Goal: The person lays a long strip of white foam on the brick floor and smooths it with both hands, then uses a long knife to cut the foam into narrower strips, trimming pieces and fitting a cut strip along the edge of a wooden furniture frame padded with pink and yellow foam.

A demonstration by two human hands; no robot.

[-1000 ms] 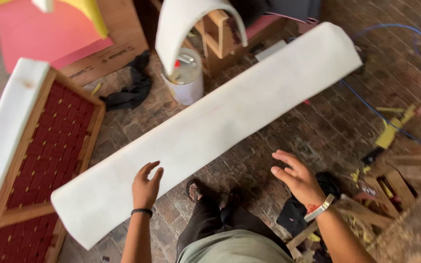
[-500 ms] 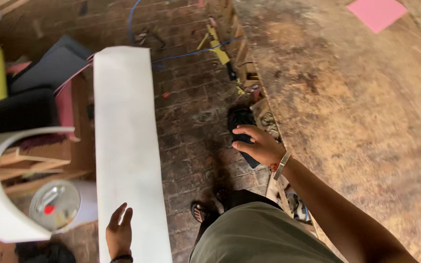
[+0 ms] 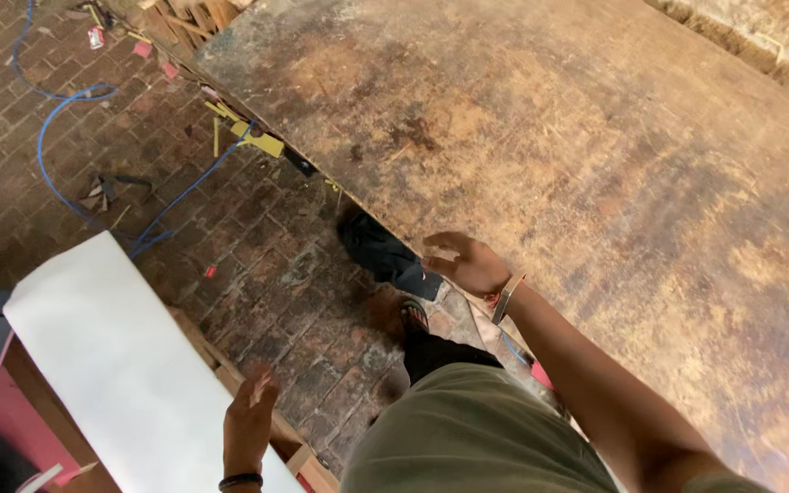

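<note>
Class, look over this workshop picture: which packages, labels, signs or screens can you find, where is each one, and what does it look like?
No screens or signs show.
Small packet: on the brick floor at the top left, squarish, red and white; too small to tell more.
Red scraps: beside it on the bricks, small and flat; whether they are labels cannot be told.
The left hand rests at the white sheet; the right hand hovers at the worn wooden board.
</note>
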